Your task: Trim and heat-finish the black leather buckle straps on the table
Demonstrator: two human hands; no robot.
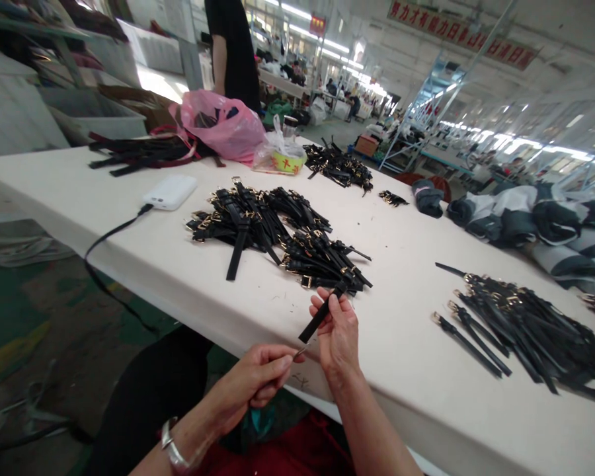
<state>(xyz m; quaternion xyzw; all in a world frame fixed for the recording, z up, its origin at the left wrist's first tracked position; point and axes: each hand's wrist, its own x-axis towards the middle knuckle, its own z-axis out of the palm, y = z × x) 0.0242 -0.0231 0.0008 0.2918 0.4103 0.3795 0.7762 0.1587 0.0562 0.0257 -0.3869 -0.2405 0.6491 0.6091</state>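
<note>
My right hand (341, 334) pinches a short black strap (316, 322) between thumb and fingers over the front edge of the table. The strap slants down toward my left hand (264, 375), which is closed on a thin metal tool (302, 350). The tool's tip is close to the strap's lower end; whether they touch I cannot tell. Most of the tool is hidden in my fingers, so its kind is unclear. Just beyond my right hand lies a pile of black buckle straps (322, 261), beside a larger heap (242, 215) with gold buckles.
More buckle straps (525, 324) lie at the right, and another pile (340, 165) farther back. A white power bank (170, 192) with a black cable, a pink plastic bag (223, 125) and rolled grey-and-white fabric (515, 211) rest on the white table (401, 317). A person (235, 53) stands behind.
</note>
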